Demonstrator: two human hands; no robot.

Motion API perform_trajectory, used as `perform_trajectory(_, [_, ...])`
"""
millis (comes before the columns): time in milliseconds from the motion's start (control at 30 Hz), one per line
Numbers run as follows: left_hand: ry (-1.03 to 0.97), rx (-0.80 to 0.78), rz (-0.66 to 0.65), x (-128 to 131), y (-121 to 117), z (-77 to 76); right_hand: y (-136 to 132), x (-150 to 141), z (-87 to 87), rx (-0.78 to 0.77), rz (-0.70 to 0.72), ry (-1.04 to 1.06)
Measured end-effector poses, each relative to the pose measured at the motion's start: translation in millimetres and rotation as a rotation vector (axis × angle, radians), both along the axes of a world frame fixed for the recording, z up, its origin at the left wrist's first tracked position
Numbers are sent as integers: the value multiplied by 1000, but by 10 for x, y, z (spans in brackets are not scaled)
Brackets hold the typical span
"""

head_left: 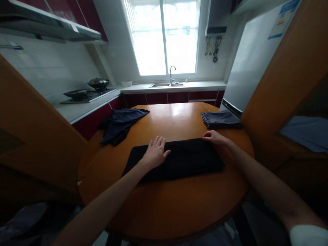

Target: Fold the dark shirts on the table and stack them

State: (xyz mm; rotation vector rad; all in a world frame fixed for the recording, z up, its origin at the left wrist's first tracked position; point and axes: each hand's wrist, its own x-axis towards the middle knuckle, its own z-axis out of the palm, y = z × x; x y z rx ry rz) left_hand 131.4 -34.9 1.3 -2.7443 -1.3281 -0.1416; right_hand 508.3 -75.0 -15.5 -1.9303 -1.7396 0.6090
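1. The room is a kitchen: a bright window [150, 37] sits above a pale worktop [143, 88], with a white refrigerator [252, 61] at the right. Dark red cabinets [156, 97] run beneath the worktop.
2. The rounded wooden table [174, 212] fills the middle, its glossy top catching window light near the far edge. A smooth, level surface like this probably suits laying fabric flat.
3. The black cloth [189, 159] lies on the near half of the table, in front of the person, as a long, flat strip running left to right. That central spot puts it within easy reach of both hands.
4. A dark blue garment [119, 124] lies crumpled at the far left, partly over the table's edge, well apart from the strip.
5. A folded grey cloth [221, 119] sits at the far right, squared and flat; it looks set aside there, out of the hands' way.
6. The left hand [155, 153] rests palm down on the strip's left part, fingers extended and slightly spread, grasping nothing; it seems to steady the fabric.
7. The right hand [214, 137] is curled, thumb and fingertips apparently pinched together on the strip's far right corner, perhaps to keep that edge straight.
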Motion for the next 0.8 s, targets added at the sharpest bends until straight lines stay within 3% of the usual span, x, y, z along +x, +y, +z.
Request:
perform_trajectory(100, [-46, -78, -148, 446, -177, -25, 84, 45, 70, -84, 15, 27])
perform_trajectory(200, [-109, -83, -196, 676, -277, -168, 118, 64, 86, -123, 10, 54])
perform_trajectory(367, [-176, -38, -214, 689, -324, -361, 80, 75, 75, -115, -8, 108])
perform_trajectory(800, [-214, -89, -212, 685, -336, -353, -56, -28, 205, -238, -8, 329])
